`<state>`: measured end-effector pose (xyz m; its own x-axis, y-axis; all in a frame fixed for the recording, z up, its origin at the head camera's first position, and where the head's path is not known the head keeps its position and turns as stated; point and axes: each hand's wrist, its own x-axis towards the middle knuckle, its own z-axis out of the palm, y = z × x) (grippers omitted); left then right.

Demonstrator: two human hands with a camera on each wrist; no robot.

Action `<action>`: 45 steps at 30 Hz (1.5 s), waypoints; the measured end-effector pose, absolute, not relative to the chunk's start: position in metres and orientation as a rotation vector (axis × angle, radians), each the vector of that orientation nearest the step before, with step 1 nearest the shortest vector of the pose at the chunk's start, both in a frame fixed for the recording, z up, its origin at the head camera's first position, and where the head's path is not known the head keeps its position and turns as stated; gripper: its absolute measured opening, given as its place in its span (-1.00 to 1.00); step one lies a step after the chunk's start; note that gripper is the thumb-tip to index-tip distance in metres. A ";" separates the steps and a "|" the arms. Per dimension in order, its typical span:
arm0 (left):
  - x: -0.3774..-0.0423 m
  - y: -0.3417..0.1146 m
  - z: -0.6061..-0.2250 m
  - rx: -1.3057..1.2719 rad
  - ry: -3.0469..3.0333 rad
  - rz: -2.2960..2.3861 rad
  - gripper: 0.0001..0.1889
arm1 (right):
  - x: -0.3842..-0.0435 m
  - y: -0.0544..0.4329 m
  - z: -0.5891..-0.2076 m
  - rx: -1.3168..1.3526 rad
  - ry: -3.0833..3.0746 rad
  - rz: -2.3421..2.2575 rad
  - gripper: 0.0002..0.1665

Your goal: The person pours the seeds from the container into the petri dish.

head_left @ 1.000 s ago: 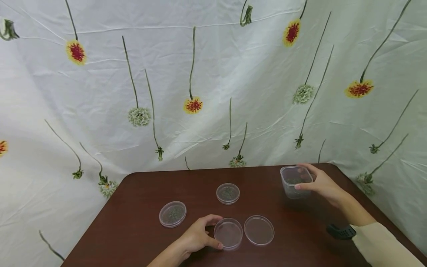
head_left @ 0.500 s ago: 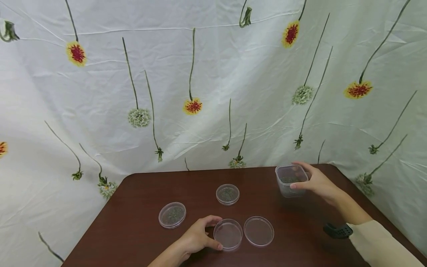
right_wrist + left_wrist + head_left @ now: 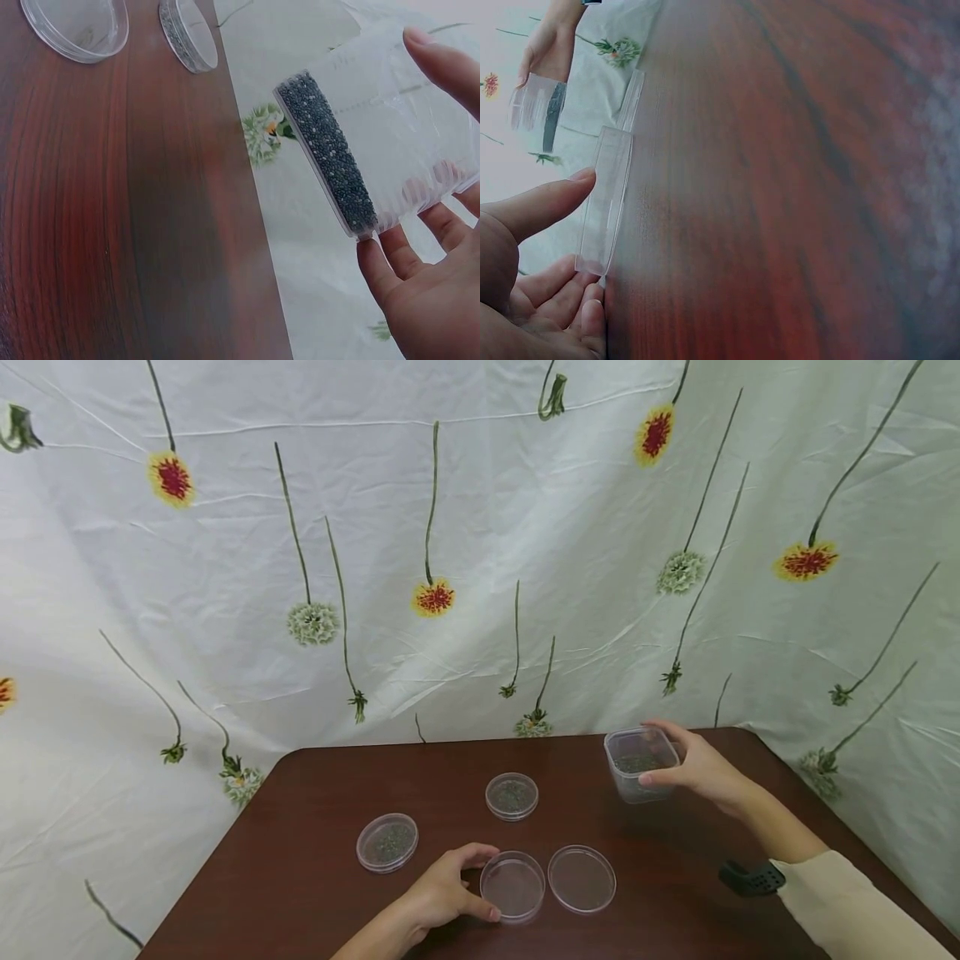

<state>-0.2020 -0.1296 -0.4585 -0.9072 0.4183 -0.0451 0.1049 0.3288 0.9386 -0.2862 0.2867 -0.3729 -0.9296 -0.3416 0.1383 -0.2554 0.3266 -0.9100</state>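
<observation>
My right hand [image 3: 697, 768] holds a clear square plastic tub [image 3: 636, 764] by its sides, thumb on the near side. A layer of small dark seeds [image 3: 326, 150] covers the tub's bottom, and the tub is raised off the table. My left hand [image 3: 450, 889] pinches the rim of a clear petri dish [image 3: 513, 885] on the table between thumb and fingers. No contents show in this dish. Just right of it lies a round clear lid or shallow dish [image 3: 582, 879], also without visible contents.
Two more petri dishes stand behind: one at the back middle [image 3: 512, 796], another at the left [image 3: 387, 842], each with dark specks inside. The brown wooden table [image 3: 315, 793] ends at a hanging flowered cloth [image 3: 480, 527].
My right hand has moved left with the tub, a little closer to the dishes. The left hand and the petri dishes have stayed in place.
</observation>
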 end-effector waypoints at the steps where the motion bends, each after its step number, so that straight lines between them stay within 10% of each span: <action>1: -0.202 -0.130 -0.459 0.469 2.317 1.606 -0.20 | -0.286 0.285 -0.373 -0.569 2.496 -1.680 0.12; 45: -0.204 -0.130 -0.459 0.532 2.334 1.608 -0.22 | -0.276 0.207 -0.370 -0.923 2.542 -1.636 0.12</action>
<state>-0.2036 -0.1301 -0.4590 -0.9001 0.4356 -0.0035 0.1519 0.3214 0.9347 -0.2756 0.2069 -0.3697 -0.8294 -0.4596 0.3175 -0.4793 0.2937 -0.8270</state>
